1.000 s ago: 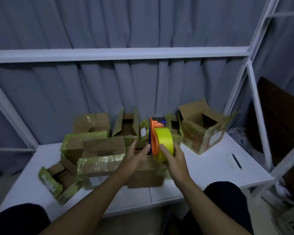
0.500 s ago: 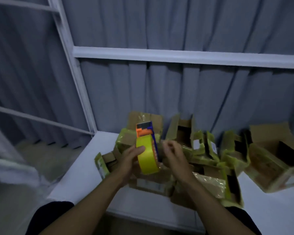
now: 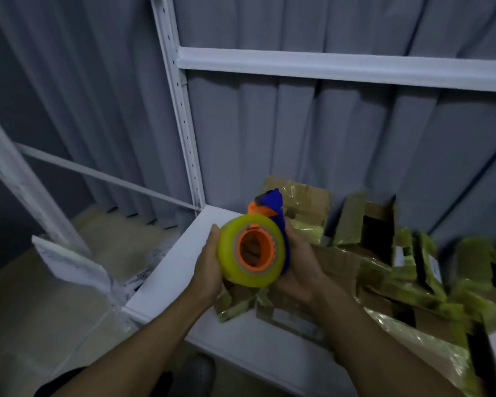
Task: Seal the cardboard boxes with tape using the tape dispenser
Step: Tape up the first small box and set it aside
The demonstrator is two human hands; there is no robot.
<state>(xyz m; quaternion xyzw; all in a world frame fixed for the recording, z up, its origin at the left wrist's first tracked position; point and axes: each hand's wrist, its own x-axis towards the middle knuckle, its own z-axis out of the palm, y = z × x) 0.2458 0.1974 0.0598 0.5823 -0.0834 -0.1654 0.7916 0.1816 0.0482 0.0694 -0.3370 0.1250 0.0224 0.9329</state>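
The left hand [image 3: 209,263] and right hand [image 3: 301,267] both grip the tape dispenser [image 3: 249,230] above the cardboard boxes [image 3: 341,265], apparently readying it; its free tape end, indistinct here, needs finding next.

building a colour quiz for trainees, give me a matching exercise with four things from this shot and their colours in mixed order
Things:
1 tape roll
2 hub inside the roll
3 dispenser frame
4 table

Colours:
a white
b yellow
c blue
d orange

Pairs: 1-b; 2-d; 3-c; 4-a
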